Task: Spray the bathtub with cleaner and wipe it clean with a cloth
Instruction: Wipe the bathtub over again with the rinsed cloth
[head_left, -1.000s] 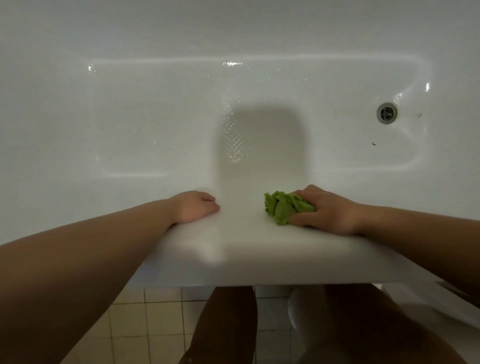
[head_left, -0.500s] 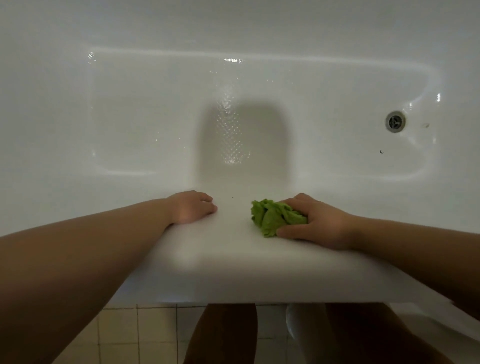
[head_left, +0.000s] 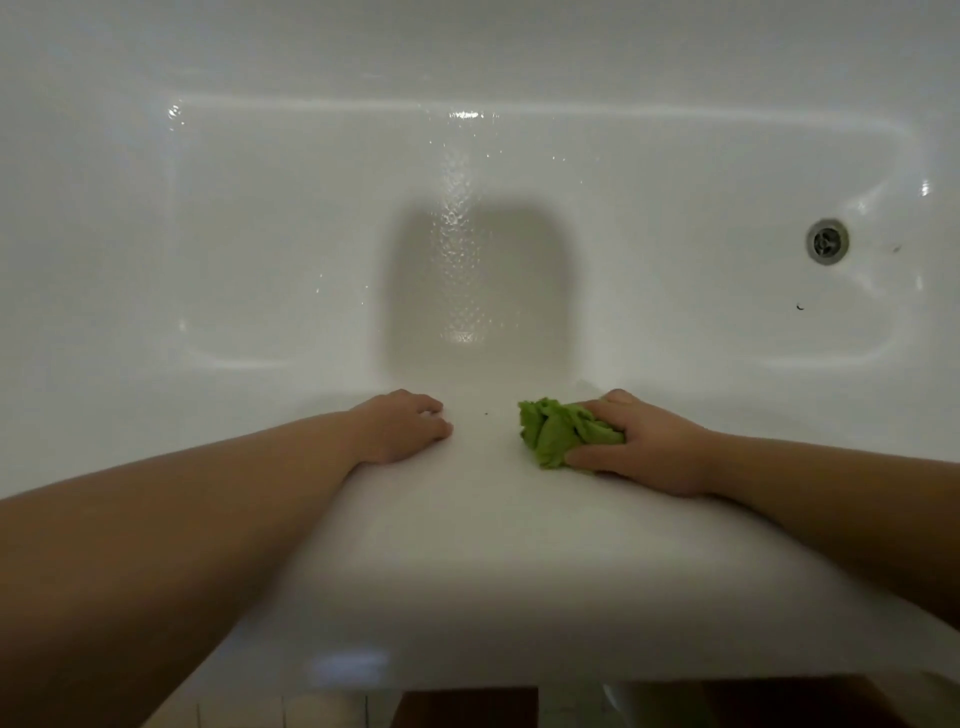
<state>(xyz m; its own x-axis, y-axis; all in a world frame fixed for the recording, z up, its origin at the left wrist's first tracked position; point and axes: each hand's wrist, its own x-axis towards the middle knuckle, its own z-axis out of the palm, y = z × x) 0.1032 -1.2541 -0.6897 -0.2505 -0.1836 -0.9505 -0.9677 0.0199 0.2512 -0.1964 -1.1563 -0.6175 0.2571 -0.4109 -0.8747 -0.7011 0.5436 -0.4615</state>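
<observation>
The right hand is gripping the bunched cloth against the bathtub rim for wiping; the left hand, holding nothing, is bracing flat.

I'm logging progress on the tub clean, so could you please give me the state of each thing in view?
Green cloth: bunched, on the tub's near rim.
Right hand: grips the cloth.
Left hand: rests on the rim, holds nothing.
Bathtub: floor glistens; dark specks near the drain.
Drain: unplugged.

Open rim between hands; bathtub floor unobstructed up to drain
</observation>
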